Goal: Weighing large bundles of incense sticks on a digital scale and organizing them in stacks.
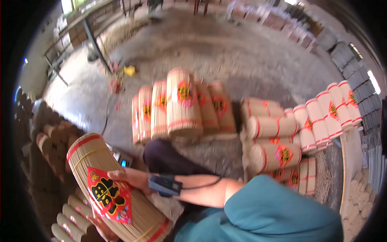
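A thick bundle of tan incense sticks [143, 209] lies tilted across my lap, with red bands near both ends and thin yellow ties around it. On its upper side sits a red diamond-shaped paper label [123, 205] with black and gold markings. My right hand [133, 180] rests on the bundle, its thumb pressed on the label's upper corner. A dark blue device [164, 185] is strapped to that wrist, with a cable along the forearm. From the lower left, my left hand [100, 226] supports the bundle underneath, partly hidden by it.
Labelled bundles [183, 105] stand stacked ahead on the floor. More bundles [278, 155] lie piled to the right. A small lit blue display [124, 163] shows behind the held bundle. Darker bundles [72, 220] line the left. A metal-legged table [94, 44] stands far left.
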Action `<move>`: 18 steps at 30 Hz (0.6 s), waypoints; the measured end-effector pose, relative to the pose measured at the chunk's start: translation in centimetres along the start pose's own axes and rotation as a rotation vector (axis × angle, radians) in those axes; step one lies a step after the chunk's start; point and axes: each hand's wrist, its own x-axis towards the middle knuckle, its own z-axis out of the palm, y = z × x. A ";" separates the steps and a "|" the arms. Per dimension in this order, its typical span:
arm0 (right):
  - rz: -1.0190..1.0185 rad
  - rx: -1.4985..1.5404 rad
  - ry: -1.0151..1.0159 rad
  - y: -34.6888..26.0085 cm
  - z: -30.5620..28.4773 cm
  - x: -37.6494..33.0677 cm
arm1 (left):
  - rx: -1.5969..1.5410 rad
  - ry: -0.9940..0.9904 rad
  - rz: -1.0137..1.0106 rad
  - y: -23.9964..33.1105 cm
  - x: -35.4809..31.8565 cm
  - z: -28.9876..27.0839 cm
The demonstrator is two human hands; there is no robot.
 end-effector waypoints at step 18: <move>-1.173 -0.236 1.047 -17.0 -1.5 -39.4 | 0.186 0.307 -0.387 -5.0 4.2 -3.5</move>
